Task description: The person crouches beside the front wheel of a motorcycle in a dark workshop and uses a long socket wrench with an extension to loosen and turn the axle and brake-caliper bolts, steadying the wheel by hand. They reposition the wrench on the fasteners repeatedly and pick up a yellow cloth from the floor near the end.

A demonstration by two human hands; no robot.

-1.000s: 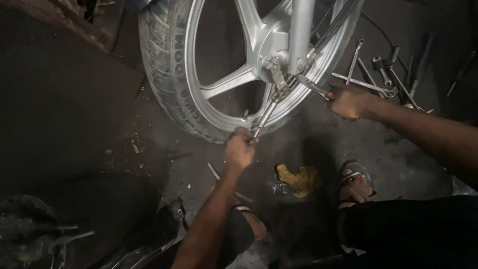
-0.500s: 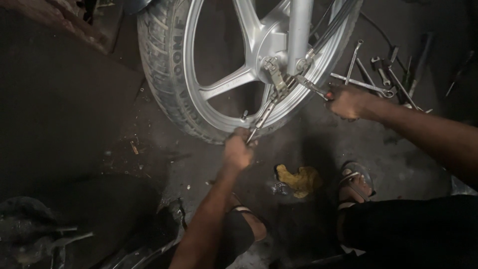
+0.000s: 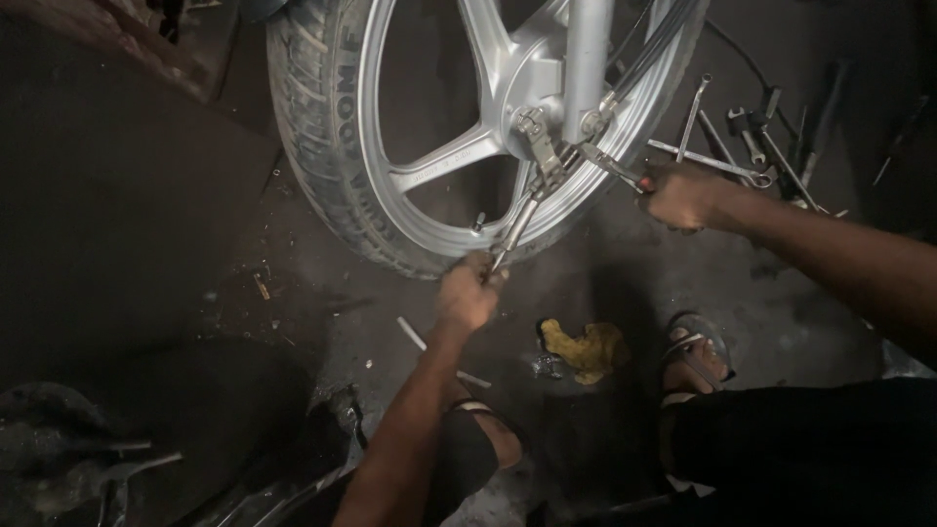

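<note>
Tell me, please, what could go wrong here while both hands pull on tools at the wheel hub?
The left hand and right hand each grip a wrench or similar tool near the axle; a slip could drive knuckles into the alloy spokes. The sandalled foot is exposed below. Loose spanners on the floor could trip someone.

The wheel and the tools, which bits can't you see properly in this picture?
- Head view: the top of the wheel is cut off by the upper edge.
- The nut at the axle is too small and covered by the wrench the left hand grips.
- The right hand closes over its tool's handle.
- The spanners on the floor blur into shadow.
- The dark heap at lower left is too dim to name.
</note>
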